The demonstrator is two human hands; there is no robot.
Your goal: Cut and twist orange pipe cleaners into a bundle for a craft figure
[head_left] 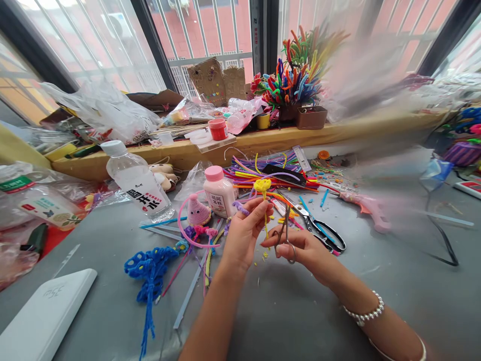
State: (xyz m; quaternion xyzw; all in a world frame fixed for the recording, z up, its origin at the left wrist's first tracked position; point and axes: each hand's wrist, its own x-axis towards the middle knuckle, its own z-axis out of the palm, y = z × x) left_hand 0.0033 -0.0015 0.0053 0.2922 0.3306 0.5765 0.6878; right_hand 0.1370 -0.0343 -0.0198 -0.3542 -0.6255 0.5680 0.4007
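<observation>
My left hand pinches the stem of a yellow pipe-cleaner flower and holds it upright over the table. Close beside it, my right hand has its fingers in the loops of a small pair of scissors, whose blades point up. The lower end of the yellow stem hangs near my right fingertips; I cannot tell whether they touch it. Bits of yellow fluff lie on the table below. Blue pipe-cleaner flowers rest to the left of my left forearm.
Behind my hands are a pink-capped bottle, a crocheted pink figure and a pile of pipe cleaners. Larger black-handled scissors and a pink glue gun lie rightward. A water bottle and white power bank are leftward.
</observation>
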